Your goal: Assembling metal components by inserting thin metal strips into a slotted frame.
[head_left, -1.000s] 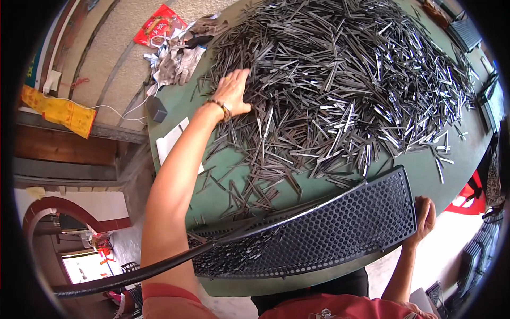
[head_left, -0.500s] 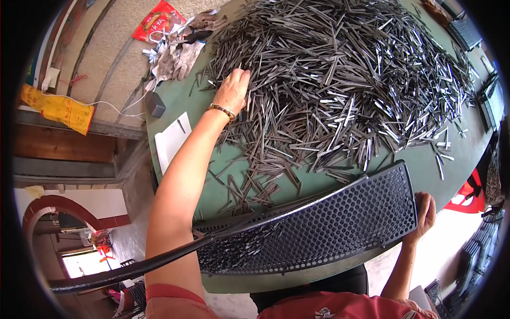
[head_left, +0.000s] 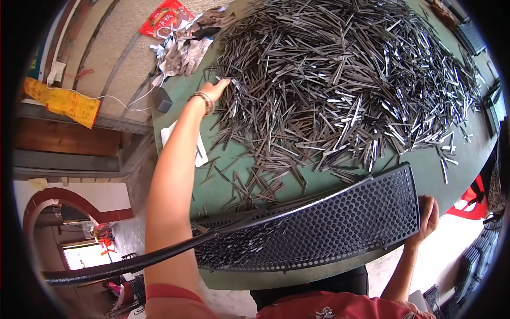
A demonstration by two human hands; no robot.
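A large heap of thin dark strips (head_left: 319,80) covers much of the green table. My left hand (head_left: 215,89) is at the heap's left edge, fingers stretched toward the strips and partly hidden; it appears open. Nearer me lies a long black perforated tray (head_left: 340,223), with many short dark pieces (head_left: 239,247) gathered in its left part. My right hand (head_left: 426,218) is closed at the tray's right end, its fingers curled against the edge. A black curved bar (head_left: 143,260) runs from the lower left across my left forearm to the tray's far edge.
Left of the heap are a white sheet (head_left: 200,151), a small dark block (head_left: 161,99) with a white cable, work gloves (head_left: 183,56) and a red packet (head_left: 166,18). Black trays (head_left: 494,103) stand beyond the right table edge. A yellow bag (head_left: 64,103) lies far left.
My left hand has moved left and slightly nearer me, turning at the wrist, from on top of the strips to the heap's left edge. My right hand stays at the tray.
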